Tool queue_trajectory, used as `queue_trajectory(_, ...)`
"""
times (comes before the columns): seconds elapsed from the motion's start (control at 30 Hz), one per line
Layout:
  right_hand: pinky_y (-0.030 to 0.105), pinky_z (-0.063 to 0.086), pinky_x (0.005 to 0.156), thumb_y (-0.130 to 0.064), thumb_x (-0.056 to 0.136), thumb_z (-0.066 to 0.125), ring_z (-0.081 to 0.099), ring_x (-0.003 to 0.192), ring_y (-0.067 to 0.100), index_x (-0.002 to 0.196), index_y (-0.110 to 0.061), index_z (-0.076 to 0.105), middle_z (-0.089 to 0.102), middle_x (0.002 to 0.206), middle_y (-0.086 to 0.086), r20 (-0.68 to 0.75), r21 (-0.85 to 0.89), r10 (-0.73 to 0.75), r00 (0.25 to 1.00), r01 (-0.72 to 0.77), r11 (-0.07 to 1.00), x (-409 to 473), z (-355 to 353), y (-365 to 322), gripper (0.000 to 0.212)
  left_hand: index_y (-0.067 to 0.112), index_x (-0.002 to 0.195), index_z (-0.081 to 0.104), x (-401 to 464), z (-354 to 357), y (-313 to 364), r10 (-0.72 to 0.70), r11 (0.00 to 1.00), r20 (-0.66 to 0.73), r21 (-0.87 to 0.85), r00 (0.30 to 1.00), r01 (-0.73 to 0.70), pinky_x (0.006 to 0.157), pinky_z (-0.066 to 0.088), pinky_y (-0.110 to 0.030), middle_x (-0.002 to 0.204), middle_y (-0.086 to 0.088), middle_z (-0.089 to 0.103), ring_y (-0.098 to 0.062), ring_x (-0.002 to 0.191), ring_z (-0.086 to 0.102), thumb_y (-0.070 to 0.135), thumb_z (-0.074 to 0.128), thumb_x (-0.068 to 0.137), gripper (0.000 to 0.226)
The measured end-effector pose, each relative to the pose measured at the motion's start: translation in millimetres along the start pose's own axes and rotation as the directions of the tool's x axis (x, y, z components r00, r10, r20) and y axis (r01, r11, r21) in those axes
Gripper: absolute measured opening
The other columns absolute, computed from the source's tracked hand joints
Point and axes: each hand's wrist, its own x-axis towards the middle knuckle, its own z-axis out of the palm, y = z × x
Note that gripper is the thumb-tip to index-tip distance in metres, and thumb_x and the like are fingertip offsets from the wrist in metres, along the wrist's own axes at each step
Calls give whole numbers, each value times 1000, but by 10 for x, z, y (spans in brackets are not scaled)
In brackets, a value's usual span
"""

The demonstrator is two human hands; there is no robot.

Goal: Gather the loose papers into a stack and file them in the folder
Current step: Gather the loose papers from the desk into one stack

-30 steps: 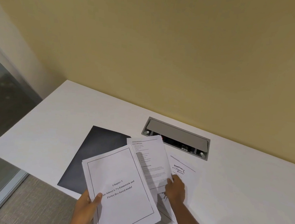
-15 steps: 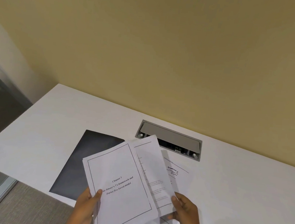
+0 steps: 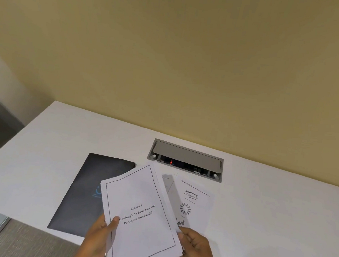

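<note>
Stack [image 3: 140,214] of papers — top sheet headed "Chapter 3" — held above the desk [image 3: 270,209], gripped at its left edge by the left hand [image 3: 98,238] and at its right edge by the right hand [image 3: 196,246]. Sheet [image 3: 195,204] lies loose on the desk just right of the stack. Folder [image 3: 89,191] — dark, closed — lies flat to the left, partly covered. Cable box [image 3: 186,159] is set near the wall.

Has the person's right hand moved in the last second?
Yes. The right hand left the sheet on the table, coming away from the cable box to grip the held stack.
</note>
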Motion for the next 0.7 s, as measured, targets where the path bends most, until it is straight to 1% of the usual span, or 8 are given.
queue_trajectory(0.13,67,63,77,-28,104,65,79,89,45,126,-27,77,81,119,10,96,-7,32,995,-31,999,69,6,-16,25,13,128,64,11,-6,-32,-21,999,-1,-35,1000,21,89,57,-43,113,-6,80,-24,101,76,6,54,102,29)
queue_trajectory(0.23,50,69,72,-37,101,68,81,90,40,126,-30,77,80,123,3,182,-37,70,981,-64,997,113,35,-47,28,9,134,61,56,-17,-93,-45,998,-19,-52,999,44,107,47,-54,124,-16,74,-37,116,68,3,53,102,33)
queue_trajectory(0.3,35,68,64,-43,99,67,82,82,29,121,-28,79,83,113,1,212,-93,83,974,-64,994,147,29,-101,29,8,135,59,75,-17,-134,-37,999,-44,-33,998,36,107,47,-53,128,-19,71,-38,117,66,1,54,101,36)
queue_trajectory(0.37,24,56,56,-58,95,67,71,68,14,110,-21,82,81,90,-4,167,-163,81,983,-53,985,243,-17,-188,43,7,136,59,84,-14,-152,-22,1000,-84,-9,996,22,103,49,-49,127,-19,71,-36,112,67,0,56,99,37)
queue_trajectory(0.43,27,59,66,-72,82,70,71,73,14,103,-13,81,79,87,-4,18,-277,29,999,-23,960,411,-103,-335,63,7,134,59,81,-34,-151,-7,1000,-127,17,992,9,100,50,-48,125,-17,71,-35,109,68,2,59,98,36)
queue_trajectory(0.53,40,54,107,-52,91,74,67,123,21,140,-20,63,69,134,1,-164,-692,-149,975,-6,722,688,-334,-548,60,11,129,62,42,-82,-127,25,999,-189,47,982,-17,103,50,-52,120,-13,73,-32,104,70,4,65,96,34)
queue_trajectory(0.6,42,39,122,-55,90,74,36,155,25,162,-15,31,33,168,7,-151,-831,-160,975,-38,554,851,-498,-631,93,15,119,65,3,-98,-111,31,999,-214,48,976,-22,102,51,-51,116,-10,74,-31,101,71,4,67,94,28)
queue_trajectory(0.7,54,26,128,-73,82,71,3,164,32,167,-11,-4,-7,177,10,-162,-938,-90,983,-125,323,1028,-694,-651,129,20,114,68,-45,-154,-108,54,998,-236,23,970,-50,105,48,-50,116,-8,76,-30,105,72,4,66,95,25)
